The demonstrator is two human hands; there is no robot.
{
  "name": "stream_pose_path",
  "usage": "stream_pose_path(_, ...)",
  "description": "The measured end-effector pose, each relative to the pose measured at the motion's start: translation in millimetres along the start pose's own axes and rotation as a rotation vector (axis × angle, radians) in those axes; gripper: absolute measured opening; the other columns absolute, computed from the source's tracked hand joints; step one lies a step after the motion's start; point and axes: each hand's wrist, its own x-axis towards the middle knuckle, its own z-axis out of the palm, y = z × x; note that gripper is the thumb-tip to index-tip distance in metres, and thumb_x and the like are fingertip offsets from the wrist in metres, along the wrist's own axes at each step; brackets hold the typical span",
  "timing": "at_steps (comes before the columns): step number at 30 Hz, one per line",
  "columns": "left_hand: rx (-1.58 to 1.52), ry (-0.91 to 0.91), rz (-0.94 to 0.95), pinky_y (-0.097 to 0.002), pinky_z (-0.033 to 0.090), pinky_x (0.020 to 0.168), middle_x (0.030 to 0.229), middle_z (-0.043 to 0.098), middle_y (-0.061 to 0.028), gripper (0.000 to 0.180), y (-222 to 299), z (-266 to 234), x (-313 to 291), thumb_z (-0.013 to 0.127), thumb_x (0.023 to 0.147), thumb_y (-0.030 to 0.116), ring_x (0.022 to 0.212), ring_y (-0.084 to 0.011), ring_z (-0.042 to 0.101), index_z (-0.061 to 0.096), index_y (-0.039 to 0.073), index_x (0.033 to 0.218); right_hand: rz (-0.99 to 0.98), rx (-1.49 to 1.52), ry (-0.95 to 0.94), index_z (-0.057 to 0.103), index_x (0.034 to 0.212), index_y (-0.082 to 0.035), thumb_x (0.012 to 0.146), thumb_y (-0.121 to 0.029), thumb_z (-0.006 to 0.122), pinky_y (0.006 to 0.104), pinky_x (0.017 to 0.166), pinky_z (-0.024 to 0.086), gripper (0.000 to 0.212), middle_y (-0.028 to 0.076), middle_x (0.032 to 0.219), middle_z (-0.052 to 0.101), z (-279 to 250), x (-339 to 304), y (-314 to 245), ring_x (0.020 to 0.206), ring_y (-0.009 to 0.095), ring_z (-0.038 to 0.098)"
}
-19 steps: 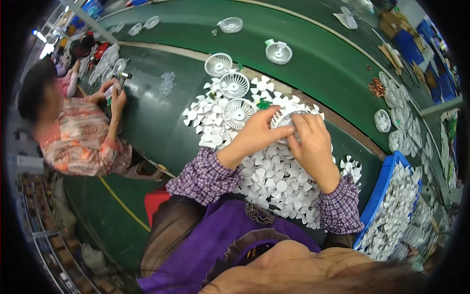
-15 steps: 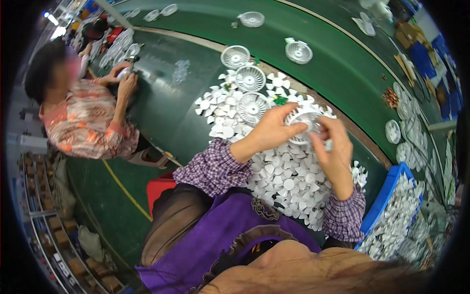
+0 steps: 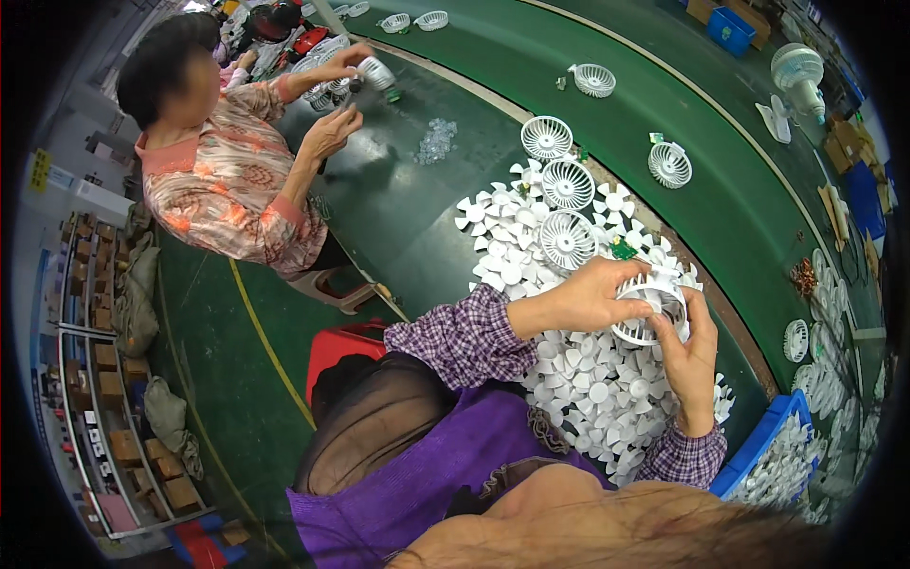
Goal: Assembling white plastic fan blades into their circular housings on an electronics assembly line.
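Both my hands hold a round white slatted fan housing [image 3: 666, 292] over a heap of small white fan blades [image 3: 586, 377]. My left hand [image 3: 599, 296] grips its left side, thumb across the front and fingers behind the rim. On the near right side, my right hand [image 3: 690, 353] has its thumb and fingers closed around the edge. A small green circuit board [image 3: 622, 248] shows just beyond my left fingers; whether it is joined to the held housing, I cannot tell. Three similar housings, including the nearest housing [image 3: 569, 240], lie in a row beyond my left hand.
A green conveyor belt [image 3: 607, 123] runs along the far side, carrying spaced housings. At right stands a blue bin [image 3: 789, 417] of white parts. Clear small pieces [image 3: 437, 141] lie on the table near a co-worker [image 3: 227, 180] at left, who handles a white housing.
The view has shifted, so the scene sits farther right and lower. The housing in my hands has tipped to show its slatted side. The co-worker's hands have risen with a housing.
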Motion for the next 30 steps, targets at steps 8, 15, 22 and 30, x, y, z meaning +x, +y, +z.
stream_pose_path(8,-0.505,-0.247,-0.272,-0.0262,0.056,0.060,0.110,0.061,-0.0110,0.051,-17.1,17.2,6.0,0.067,0.087,0.021,0.090,-0.0140,0.062,0.046,-0.002,0.127,0.189,0.182,-0.080,0.057,0.106,0.000,0.080,-0.003,0.063,0.0251,0.076,0.045,0.027,0.004,0.095,0.062,-32.9,1.5,34.8,0.085,0.011,0.057)
stream_pose_path(15,-0.481,-0.169,-0.395,-0.0276,0.055,0.060,0.100,0.067,-0.0140,0.029,-13.9,-35.0,-6.8,0.060,0.091,0.020,0.085,-0.0197,0.068,0.059,-0.002,0.110,0.463,-0.132,0.353,0.053,0.120,0.000,0.086,-0.026,0.067,0.0222,0.057,0.045,0.045,0.003,0.085,0.061,-128.7,0.5,153.4,0.067,0.008,0.055)
stream_pose_path(22,-0.192,0.007,-0.389,-0.0259,0.054,0.052,0.093,0.068,-0.0126,0.026,0.3,-104.9,64.6,0.059,0.090,0.019,0.077,-0.0171,0.068,0.062,-0.003,0.102,0.760,-0.272,0.202,0.059,0.070,0.001,0.086,-0.038,0.063,0.0275,0.046,0.043,0.043,0.006,0.059,0.057,-167.2,-58.9,188.4,0.049,0.014,0.054)
stream_pose_path(30,0.126,-0.113,-0.536,-0.0332,0.058,0.060,0.100,0.063,-0.0167,0.040,-52.2,-61.2,213.5,0.063,0.087,0.025,0.084,-0.0242,0.066,0.056,-0.008,0.108,0.773,-0.317,0.101,0.055,0.060,-0.001,0.091,-0.041,0.054,0.0297,0.042,0.036,0.051,0.005,0.052,0.052,-173.7,-79.0,200.4,0.043,0.014,0.049)
